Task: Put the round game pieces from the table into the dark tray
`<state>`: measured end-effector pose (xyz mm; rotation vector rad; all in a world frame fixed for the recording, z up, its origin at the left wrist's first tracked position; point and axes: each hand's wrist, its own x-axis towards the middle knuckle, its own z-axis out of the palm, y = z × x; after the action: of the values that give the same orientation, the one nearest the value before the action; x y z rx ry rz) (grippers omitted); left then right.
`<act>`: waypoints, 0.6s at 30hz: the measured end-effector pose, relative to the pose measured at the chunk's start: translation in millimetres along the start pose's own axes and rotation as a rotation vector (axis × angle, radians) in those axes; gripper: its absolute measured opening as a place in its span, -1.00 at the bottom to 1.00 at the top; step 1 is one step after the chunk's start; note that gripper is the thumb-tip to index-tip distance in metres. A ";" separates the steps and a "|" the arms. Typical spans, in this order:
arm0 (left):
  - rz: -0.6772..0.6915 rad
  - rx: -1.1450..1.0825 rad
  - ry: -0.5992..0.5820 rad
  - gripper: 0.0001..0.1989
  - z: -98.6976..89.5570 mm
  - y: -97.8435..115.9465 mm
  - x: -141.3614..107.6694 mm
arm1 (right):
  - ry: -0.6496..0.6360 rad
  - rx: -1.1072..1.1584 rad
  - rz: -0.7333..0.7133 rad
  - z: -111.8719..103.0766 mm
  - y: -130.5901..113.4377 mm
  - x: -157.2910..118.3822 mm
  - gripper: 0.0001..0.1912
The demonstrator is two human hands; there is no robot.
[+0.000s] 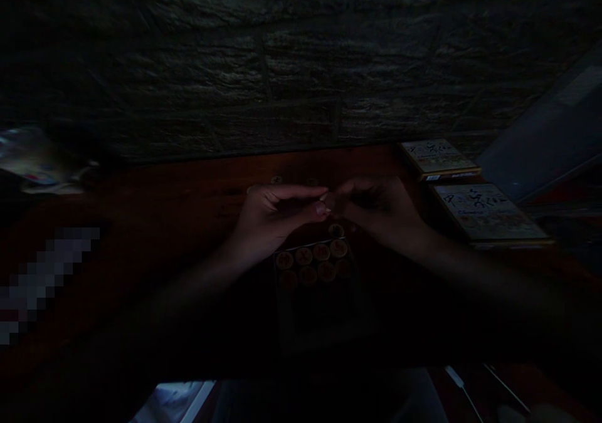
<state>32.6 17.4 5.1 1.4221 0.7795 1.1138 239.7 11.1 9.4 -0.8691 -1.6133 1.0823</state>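
The picture is very dark. My left hand (pixel 277 213) and my right hand (pixel 371 207) meet fingertip to fingertip over the wooden table. Both hands are pinched on something small and pale, too dim to make out. Just below them lies an open box (pixel 277 310) with two rows of round pieces (pixel 303 256) that bear red characters. One loose round piece (pixel 336 229) is at the box's far edge. Beyond my hands another round piece (pixel 276 179) rests on the table, with a fainter one (pixel 312 182) to its right.
Two flat printed boxes (pixel 439 156) (pixel 489 211) lie at the right of the table (pixel 188 188). A plastic-wrapped item (pixel 37 160) stands at the far left. A rough stone wall (pixel 301 66) rises behind the table. A grey panel (pixel 545 122) slants at the right.
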 end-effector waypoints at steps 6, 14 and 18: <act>0.045 0.048 -0.030 -0.70 1.9 3.3 -2.4 | 0.020 0.100 0.126 2.7 -2.9 -2.4 -0.72; 0.033 0.046 -0.038 -0.72 3.5 2.9 -3.2 | -0.042 0.173 0.142 -0.5 -2.4 -2.8 -0.71; -0.033 -0.002 -0.024 -0.73 5.3 6.2 -4.2 | -0.040 0.197 0.161 0.8 -3.1 -2.3 -0.67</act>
<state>35.3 10.6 10.6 1.4139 0.7819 1.0700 239.4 7.8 11.5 -0.8606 -1.4584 1.3548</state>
